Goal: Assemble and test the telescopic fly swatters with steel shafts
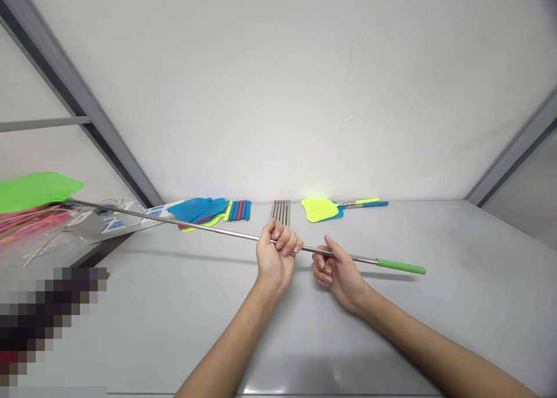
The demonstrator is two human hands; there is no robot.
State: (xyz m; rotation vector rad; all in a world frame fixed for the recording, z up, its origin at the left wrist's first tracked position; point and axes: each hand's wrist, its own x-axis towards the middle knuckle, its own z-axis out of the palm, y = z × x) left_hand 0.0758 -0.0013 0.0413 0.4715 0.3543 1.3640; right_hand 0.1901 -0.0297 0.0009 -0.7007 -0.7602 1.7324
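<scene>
A fly swatter with a long metal rod (174, 219) stretches across the view, its green grip (401, 266) at the right and its green flap (39, 190) at the far left. My left hand (277, 250) is closed around the rod near the middle. Just to its right, my right hand (337, 270) has its fingers curled round the rod, thumb raised along it, a little short of the green grip. The rod tilts upward to the left, above the table (183, 317).
Several metal rods (282, 211) lie beyond my left hand. Left of them are coloured grips (238, 210) and blue swatter heads (194, 209). Behind my right hand lie a yellow swatter (319, 209) and a blue one. A power strip (114, 224) sits at the left edge, before a white wall (304, 96).
</scene>
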